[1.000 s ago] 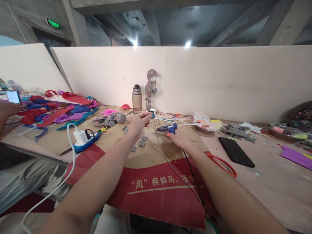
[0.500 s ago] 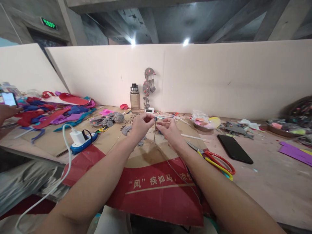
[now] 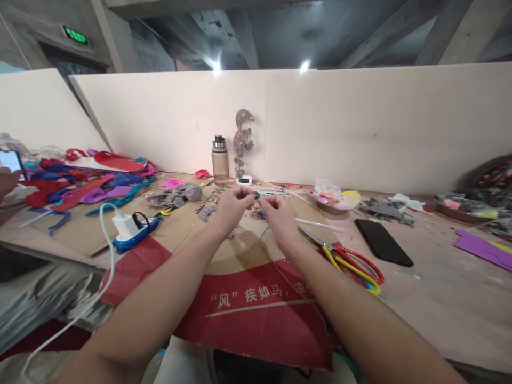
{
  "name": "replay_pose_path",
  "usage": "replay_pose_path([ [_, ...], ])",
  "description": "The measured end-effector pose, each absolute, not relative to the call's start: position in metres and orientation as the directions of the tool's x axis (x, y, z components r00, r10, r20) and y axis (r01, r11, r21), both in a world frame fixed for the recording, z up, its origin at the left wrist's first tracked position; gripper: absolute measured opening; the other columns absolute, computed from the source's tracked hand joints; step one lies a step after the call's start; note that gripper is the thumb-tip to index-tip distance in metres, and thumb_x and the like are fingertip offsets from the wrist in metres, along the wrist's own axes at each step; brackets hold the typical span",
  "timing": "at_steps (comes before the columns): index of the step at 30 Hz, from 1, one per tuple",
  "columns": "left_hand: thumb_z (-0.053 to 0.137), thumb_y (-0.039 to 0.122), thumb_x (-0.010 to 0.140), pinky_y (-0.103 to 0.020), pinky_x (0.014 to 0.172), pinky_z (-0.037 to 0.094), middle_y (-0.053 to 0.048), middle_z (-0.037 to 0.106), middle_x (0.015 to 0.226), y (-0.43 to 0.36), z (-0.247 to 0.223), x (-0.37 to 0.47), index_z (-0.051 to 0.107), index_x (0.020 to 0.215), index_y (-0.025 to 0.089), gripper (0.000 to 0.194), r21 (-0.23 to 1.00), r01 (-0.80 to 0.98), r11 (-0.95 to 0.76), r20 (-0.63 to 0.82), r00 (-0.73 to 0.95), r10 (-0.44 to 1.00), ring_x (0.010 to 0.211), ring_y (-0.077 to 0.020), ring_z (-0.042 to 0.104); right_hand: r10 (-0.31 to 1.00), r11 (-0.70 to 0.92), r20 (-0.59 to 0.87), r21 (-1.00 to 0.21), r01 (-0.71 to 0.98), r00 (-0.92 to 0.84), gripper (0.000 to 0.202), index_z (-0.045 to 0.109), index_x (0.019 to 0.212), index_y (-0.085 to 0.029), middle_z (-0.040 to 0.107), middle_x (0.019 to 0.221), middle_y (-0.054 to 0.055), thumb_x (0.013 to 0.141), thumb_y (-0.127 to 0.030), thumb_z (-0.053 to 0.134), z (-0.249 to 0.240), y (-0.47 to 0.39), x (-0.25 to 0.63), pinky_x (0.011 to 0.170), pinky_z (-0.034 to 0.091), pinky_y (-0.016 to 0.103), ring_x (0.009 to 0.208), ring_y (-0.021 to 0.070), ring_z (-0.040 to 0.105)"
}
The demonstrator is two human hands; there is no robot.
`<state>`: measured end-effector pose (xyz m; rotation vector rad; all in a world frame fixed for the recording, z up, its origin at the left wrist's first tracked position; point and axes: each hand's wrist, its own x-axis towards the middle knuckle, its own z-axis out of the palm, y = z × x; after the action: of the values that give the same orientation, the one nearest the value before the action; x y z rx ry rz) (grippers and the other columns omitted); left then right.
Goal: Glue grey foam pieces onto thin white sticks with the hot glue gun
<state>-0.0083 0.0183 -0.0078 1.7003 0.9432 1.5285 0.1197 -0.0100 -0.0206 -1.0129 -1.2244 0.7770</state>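
Observation:
My left hand (image 3: pixel 235 207) pinches a small dark blue-grey piece (image 3: pixel 256 196) between thumb and fingertips. Beside it, my right hand (image 3: pixel 277 212) is closed, its fingertips close to the same piece; what they grip is too small to make out. A thin grey thread (image 3: pixel 285 277) trails from near my right hand over the red part of the cardboard (image 3: pixel 256 333). Small grey felt pieces (image 3: pixel 207 213) lie left of my hands, near a ball of grey yarn (image 3: pixel 193 192).
Red-and-yellow-handled scissors (image 3: pixel 348 261) and a black phone (image 3: pixel 383 242) lie right of my forearm. A bottle (image 3: pixel 220 161) stands behind. Left are a blue power strip (image 3: pixel 136 234), colourful fabric (image 3: pixel 86 184) and another person's hand (image 3: pixel 7 182).
My right hand has moved in toward the small piece and its fingers have closed. The thread's upper end has shifted right, toward my right hand.

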Motion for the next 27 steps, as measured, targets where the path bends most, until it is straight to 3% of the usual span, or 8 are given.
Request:
replay_pose_path([
  [9, 0.063, 0.022, 0.066, -0.021, 0.054, 0.040, 0.002, 0.055, 0.057, 0.016, -0.009, -0.004, 0.059, 0.067, 0.016, 0.008, 0.891, -0.089, -0.446, 0.452, 0.062, 0.890, 0.051, -0.0078, 0.049, 0.884, 0.365, 0.406, -0.909, 0.201, 0.234, 0.025, 0.058, 0.069, -0.017, 0.054, 0.063, -0.004, 0.073, -0.041, 0.062, -0.018, -0.013, 0.119, 0.058, 0.033, 0.025, 0.059, 0.0106, 0.042],
  [21, 0.066, 0.017, 0.060, -0.020, 0.051, 0.037, 0.003, 0.052, 0.057, 0.006, -0.003, 0.001, 0.055, 0.063, 0.014, 0.011, 0.911, -0.336, -0.240, 0.309, 0.172, 0.935, 0.049, -0.0062, 0.048, 0.879, 0.343, 0.395, -0.913, 0.223, 0.267, 0.023, 0.051, 0.062, -0.019, 0.050, 0.060, -0.004, 0.071, -0.039, 0.060, -0.013, -0.018, 0.119, 0.058, 0.032, 0.025, 0.060, 0.0112, 0.041],
  [27, 0.067, 0.015, 0.059, -0.021, 0.053, 0.040, 0.002, 0.054, 0.058, 0.006, -0.002, 0.000, 0.056, 0.064, 0.013, 0.012, 0.902, -0.400, -0.163, 0.271, 0.230, 0.935, 0.051, -0.0068, 0.052, 0.883, 0.359, 0.387, -0.922, 0.148, 0.267, 0.021, 0.055, 0.078, -0.020, 0.046, 0.060, -0.007, 0.069, -0.038, 0.061, -0.014, -0.016, 0.120, 0.055, 0.033, 0.025, 0.058, 0.0111, 0.040],
])
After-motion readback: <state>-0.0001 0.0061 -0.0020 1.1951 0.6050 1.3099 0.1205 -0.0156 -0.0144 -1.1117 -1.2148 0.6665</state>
